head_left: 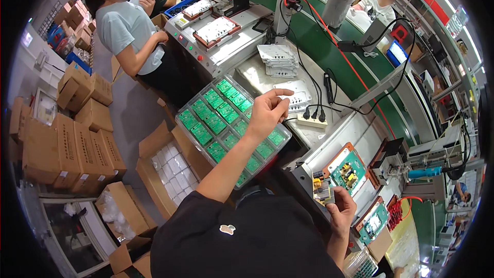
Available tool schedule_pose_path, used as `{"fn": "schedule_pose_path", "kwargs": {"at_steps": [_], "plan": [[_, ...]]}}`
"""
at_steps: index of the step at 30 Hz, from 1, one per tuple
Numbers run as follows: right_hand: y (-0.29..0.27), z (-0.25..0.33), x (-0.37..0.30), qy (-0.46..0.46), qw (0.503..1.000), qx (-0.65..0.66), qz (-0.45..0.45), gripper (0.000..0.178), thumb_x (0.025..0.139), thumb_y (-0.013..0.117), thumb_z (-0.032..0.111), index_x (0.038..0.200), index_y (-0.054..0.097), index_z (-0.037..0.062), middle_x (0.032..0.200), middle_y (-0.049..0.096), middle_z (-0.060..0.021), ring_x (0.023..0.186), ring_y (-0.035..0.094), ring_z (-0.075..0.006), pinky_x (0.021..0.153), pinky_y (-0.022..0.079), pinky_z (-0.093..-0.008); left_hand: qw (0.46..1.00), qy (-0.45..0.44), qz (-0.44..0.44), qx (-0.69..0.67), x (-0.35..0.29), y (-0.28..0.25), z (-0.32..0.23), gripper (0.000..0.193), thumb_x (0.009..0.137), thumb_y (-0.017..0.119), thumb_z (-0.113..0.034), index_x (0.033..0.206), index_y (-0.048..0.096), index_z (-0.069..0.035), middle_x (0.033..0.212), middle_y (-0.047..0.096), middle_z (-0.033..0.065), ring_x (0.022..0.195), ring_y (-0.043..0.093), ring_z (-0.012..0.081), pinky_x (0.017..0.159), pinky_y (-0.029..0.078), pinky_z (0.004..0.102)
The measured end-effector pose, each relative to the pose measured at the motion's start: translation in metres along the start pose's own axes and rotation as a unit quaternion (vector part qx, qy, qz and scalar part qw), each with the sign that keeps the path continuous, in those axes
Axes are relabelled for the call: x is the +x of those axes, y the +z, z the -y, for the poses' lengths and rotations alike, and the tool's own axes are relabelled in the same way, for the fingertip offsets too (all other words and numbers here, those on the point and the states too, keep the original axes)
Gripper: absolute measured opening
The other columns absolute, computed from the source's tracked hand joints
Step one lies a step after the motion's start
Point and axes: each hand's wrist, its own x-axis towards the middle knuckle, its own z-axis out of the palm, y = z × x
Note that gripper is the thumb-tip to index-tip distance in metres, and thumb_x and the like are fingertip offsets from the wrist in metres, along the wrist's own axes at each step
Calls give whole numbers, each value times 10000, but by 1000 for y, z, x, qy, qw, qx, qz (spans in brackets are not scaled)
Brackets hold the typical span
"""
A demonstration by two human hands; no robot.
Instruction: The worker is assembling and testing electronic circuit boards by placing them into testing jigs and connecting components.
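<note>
My left hand (267,113) reaches forward above the far right edge of a clear plastic tray (181,119). Its index finger is stretched out, the thumb stands apart from it, and I see nothing held. Rows of green circuit boards (208,116) fill the tray's compartments. Just beyond my fingertips lie flat white panels (298,104). On the right, my right hand (341,212) grips a circuit board (324,191) with yellow and grey parts, near the bench edge. Close by sits a green board with parts (348,172) in an orange-brown fixture.
A stack of white panels (278,61) stands on the bench beside a power strip (312,120) with black plugs. An open carton (154,141) of small white packs is left of the tray. One person (128,31) stands at a machine (221,46) ahead. Brown cartons (67,149) line the left.
</note>
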Motion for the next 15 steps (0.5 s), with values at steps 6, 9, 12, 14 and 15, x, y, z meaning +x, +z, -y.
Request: {"fn": "schedule_pose_path", "kwargs": {"at_steps": [6,9,12,14,15], "plan": [[-1,3,0,0,1000,3,1,488,837,777,89,1247,556,-54,1111,634,-71,1037,616,-160,937,459,-296,1000,-9,7,-2,-4,5,2,208,951,591,-64,1137,646,11,658,584,4,543,474,42,498,375,196],[-2,3,-1,-2,1000,-8,0,492,836,779,93,1249,555,-54,1114,633,-70,1038,617,-161,944,458,-296,1000,-6,1,-4,-6,6,2,209,949,595,-63,1137,649,9,657,582,1,545,472,41,499,373,196],[-2,5,-1,7,1000,-1,0,496,836,781,101,1250,554,-54,1110,635,-69,1040,617,-160,943,457,-295,1000,-3,-1,-7,-9,8,0,203,952,585,-68,1120,665,13,646,586,-14,554,488,29,512,391,205],[-3,6,0,4,1000,-12,2,499,834,783,102,1248,553,-55,1105,637,-69,1041,616,-159,943,456,-293,1000,-5,7,-3,-11,12,-2,199,951,584,-61,1118,665,11,654,585,-18,567,495,30,520,397,205],[-2,6,-1,4,1000,-12,2,499,834,783,102,1248,553,-55,1105,637,-69,1041,616,-159,943,456,-293,1000,-5,7,-3,-14,13,-2,199,951,584,-61,1118,665,11,654,585,-18,567,495,30,520,397,205]]}}
